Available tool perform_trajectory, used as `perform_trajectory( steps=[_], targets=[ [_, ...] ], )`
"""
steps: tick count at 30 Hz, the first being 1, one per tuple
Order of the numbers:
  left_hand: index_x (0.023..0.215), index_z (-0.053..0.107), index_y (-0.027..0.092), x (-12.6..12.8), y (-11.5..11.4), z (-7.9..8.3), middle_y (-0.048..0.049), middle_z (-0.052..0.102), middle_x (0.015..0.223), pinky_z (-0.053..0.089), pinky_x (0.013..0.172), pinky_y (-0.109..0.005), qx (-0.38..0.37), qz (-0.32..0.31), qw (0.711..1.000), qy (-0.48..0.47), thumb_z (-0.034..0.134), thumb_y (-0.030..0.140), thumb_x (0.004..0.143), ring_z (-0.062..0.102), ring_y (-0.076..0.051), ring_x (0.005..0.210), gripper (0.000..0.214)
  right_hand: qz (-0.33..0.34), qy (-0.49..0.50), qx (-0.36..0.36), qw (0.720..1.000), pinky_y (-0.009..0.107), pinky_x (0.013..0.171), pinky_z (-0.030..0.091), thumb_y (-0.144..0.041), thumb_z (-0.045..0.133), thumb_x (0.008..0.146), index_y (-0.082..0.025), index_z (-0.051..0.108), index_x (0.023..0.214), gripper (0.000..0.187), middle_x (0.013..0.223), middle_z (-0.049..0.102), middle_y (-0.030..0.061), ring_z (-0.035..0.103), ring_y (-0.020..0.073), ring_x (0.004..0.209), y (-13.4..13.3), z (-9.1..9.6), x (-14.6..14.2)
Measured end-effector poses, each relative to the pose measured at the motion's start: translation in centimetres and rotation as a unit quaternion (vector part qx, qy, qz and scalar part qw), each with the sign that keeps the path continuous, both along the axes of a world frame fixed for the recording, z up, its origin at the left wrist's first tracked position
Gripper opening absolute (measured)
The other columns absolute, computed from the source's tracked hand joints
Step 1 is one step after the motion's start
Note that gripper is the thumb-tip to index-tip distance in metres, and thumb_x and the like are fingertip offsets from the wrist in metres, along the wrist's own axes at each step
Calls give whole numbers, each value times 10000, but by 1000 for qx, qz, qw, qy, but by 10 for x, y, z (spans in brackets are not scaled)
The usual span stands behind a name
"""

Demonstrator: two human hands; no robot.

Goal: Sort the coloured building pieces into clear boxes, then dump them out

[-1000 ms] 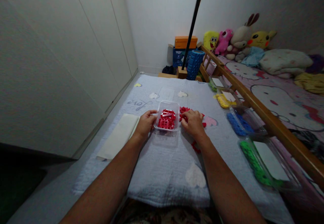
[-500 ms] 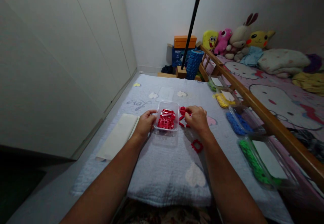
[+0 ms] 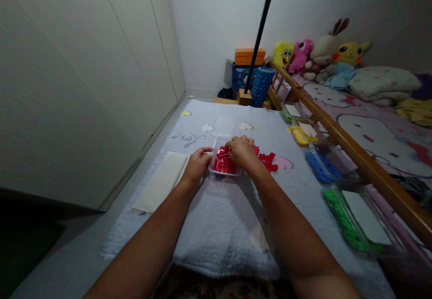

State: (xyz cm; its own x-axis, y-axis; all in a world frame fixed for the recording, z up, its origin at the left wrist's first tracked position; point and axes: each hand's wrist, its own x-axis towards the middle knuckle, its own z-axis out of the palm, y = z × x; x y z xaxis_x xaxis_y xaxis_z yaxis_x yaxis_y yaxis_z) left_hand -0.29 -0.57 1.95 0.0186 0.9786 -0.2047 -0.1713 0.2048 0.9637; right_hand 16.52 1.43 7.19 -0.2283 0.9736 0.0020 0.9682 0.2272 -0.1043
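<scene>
While my left hand (image 3: 198, 166) steadies the clear tub (image 3: 221, 139) at the centre of the frame, thumb and fingers lightly gripping its left wall, my right hand (image 3: 242, 151) reaches over the right side, its fingers bent down toward the red pieces (image 3: 224, 165) inside; whether they pinch one or have let go, I cannot tell. The tub looks like thin, light plastic, springy and a bit slick, so I'd hold it by the rim or a side wall without squeezing hard. Its contents seem light, stiff and not fragile, though notched edges may snag on one another. More loose red pieces (image 3: 269, 161) lie right of centre on the pale cloth (image 3: 222, 227), best pinched by an edge.
</scene>
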Motion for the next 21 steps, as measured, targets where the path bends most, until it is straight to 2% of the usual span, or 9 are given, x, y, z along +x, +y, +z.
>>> perform_trajectory(
  steps=[6, 12, 17, 21],
  targets=[
    [1014, 632, 157, 0, 1, 0, 99, 481, 478, 232, 386, -212, 0, 0, 1000, -7, 689, 337, 616, 340, -77, 377, 440, 4, -34, -14, 999, 467, 957, 330, -234, 492, 1011, -249, 789, 1136, 323, 1208, 741, 139, 542, 341, 1179, 0, -3, -7],
    [996, 633, 159, 2, -2, 6, 101, 484, 476, 232, 386, -212, -6, 3, 1000, -6, 679, 331, 603, 338, -74, 373, 432, -7, 2, -14, 1000, 462, 970, 322, -241, 510, 996, -256, 805, 1099, 313, 1166, 771, 121, 552, 323, 1158, -3, -2, -3],
    [1005, 635, 154, 2, -3, 7, 99, 486, 483, 233, 385, -210, -8, 6, 1000, -1, 674, 331, 614, 340, -74, 373, 431, -56, 65, 29, 996, 431, 973, 307, -242, 518, 991, -264, 786, 1182, 330, 1232, 754, 98, 544, 290, 1162, -7, 2, 28],
    [1022, 646, 149, 1, -2, 4, 100, 480, 493, 236, 386, -209, -7, 8, 1000, 0, 686, 335, 628, 347, -74, 373, 438, -99, 60, 48, 992, 416, 929, 307, -277, 537, 991, -256, 799, 1131, 298, 1168, 748, 105, 533, 288, 1110, -17, -4, 57]
  ],
)
